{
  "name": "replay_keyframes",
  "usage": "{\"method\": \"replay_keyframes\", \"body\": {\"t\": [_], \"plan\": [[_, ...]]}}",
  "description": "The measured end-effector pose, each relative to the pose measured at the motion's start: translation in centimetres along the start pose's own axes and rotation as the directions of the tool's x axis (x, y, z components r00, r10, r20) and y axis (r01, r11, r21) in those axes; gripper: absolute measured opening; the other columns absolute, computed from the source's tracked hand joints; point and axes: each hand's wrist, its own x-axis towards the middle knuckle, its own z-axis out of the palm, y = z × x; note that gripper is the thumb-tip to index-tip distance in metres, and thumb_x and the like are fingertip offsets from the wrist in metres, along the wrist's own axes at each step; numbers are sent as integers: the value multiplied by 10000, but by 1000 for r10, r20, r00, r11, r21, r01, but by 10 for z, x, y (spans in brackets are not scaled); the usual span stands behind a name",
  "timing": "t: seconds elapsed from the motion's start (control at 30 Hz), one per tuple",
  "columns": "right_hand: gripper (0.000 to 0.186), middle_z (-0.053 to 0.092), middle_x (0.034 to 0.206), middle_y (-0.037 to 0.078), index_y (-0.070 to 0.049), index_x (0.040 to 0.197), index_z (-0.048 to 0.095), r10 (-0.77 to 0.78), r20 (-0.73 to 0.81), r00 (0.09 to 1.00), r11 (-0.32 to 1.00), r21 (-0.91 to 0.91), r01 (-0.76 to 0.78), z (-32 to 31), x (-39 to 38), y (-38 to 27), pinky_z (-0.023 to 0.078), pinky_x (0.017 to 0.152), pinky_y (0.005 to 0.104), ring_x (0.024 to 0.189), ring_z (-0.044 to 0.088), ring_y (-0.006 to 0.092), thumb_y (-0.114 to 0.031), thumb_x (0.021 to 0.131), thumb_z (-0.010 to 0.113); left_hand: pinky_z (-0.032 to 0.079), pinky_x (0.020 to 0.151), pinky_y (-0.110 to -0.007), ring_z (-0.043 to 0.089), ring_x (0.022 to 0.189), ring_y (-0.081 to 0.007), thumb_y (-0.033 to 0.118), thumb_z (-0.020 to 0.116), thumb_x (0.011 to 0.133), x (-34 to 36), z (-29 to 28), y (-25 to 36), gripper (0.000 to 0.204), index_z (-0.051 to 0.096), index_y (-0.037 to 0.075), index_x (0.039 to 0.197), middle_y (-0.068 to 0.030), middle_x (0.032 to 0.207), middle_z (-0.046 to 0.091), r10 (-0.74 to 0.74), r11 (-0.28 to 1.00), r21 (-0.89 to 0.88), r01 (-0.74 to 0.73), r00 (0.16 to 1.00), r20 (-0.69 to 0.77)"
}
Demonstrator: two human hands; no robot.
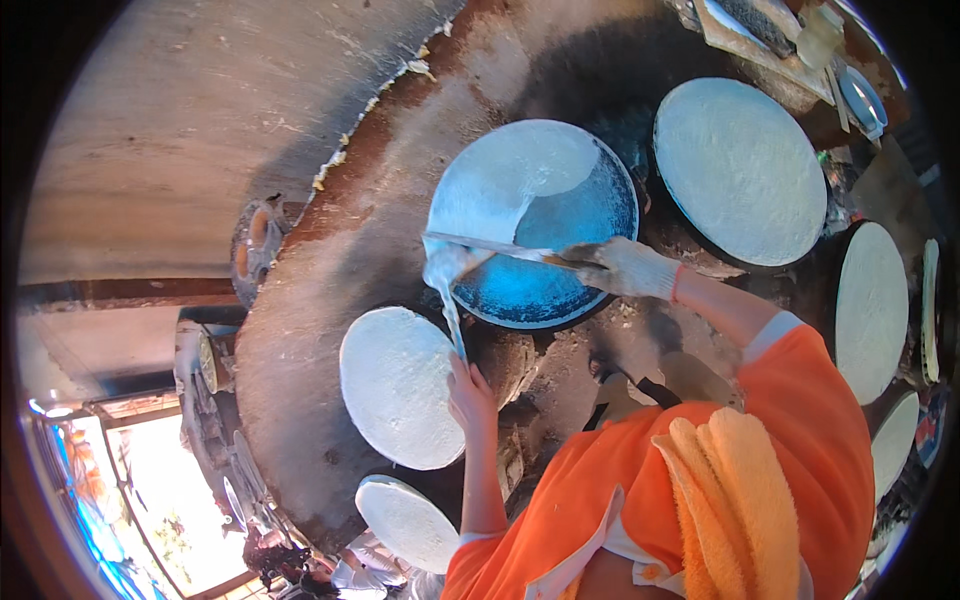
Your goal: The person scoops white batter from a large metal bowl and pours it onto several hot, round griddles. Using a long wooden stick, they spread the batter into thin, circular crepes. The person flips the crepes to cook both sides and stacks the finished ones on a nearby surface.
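Observation:
A round dark griddle [545,300] lies in front of me, with white batter [510,165] spread over its far and left part and dark metal showing on the right. My right hand [632,268], in a white knit glove, closes around the wooden handle of a long flat spreader [490,244]. The spreader's blade reaches left across the griddle to its left rim. My bare left hand [470,400] grips the handle of a batter-coated ladle [445,272]. The ladle's bowl is at the griddle's left edge, close to the blade's tip.
Other white-covered round griddles stand at the left [400,385], lower left [405,520], upper right [740,170] and right [872,310]. An earthen counter [300,400] surrounds them at the left. A board with items [770,55] and a blue-rimmed bowl [862,100] lie at the far right.

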Motion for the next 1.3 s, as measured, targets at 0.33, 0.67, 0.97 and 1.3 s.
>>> {"method": "replay_keyframes", "body": {"t": [0.33,0.67,0.97,1.3], "plan": [[420,604,857,206,-115,1277,427,-251,139,958,880,-379,286,4,45,66,481,627,419,733,586,366,-259,882,436,464,655,-433,581,792,-369,195,479,878,-110,-2,54,428,411,20,1263,-199,938,584,-153,968,-199,152,988,10],[395,571,869,92,-51,1232,452,305,415,857,385,770,-509,-38,-96,72,461,614,254,759,549,134,-209,880,540,435,558,-254,525,604,-150,110,492,881,-144,-33,38,334,485,5,1198,-72,751,556,-54,689,-665,287,936,348],[294,526,720,-54,-178,1042,526,426,65,902,397,883,-251,214,-64,-59,353,417,205,529,444,61,-417,872,525,268,348,-159,333,376,-32,143,346,954,-16,-116,-11,333,364,63,1277,-3,635,425,157,26,-952,304,940,304],[152,491,708,-26,-123,962,508,508,-67,859,350,927,-135,279,-29,-74,369,402,222,517,457,72,-256,894,529,264,314,-193,291,354,-45,170,400,942,-69,-128,-89,279,392,74,1204,-5,633,384,140,-268,-899,347,937,320]]}}
